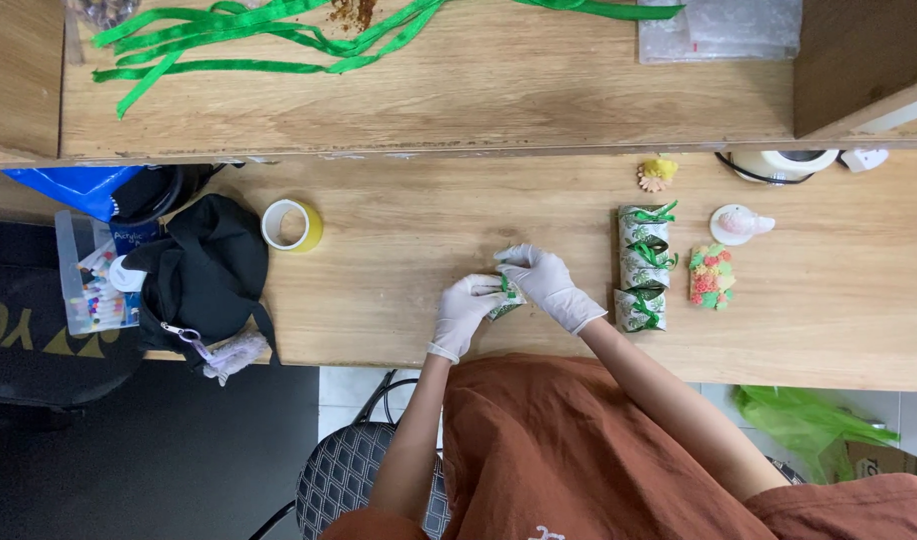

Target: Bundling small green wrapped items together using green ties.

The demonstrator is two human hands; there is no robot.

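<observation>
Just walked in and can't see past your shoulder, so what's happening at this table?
A person in white gloves holds a small green-and-white patterned packet over the wooden table, left hand and right hand both on it. To the right, three similar packets tied with green ribbon lie in a row, beside a small cluster of colourful flowers. A roll of tape and a black bag lie to the left; loose green ribbon lies on the upper shelf.

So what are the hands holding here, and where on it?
Both gloved hands grip one small green-and-white patterned packet: the left hand at its left side, the right hand over its top right. The exact finger placement cannot be told.
</observation>
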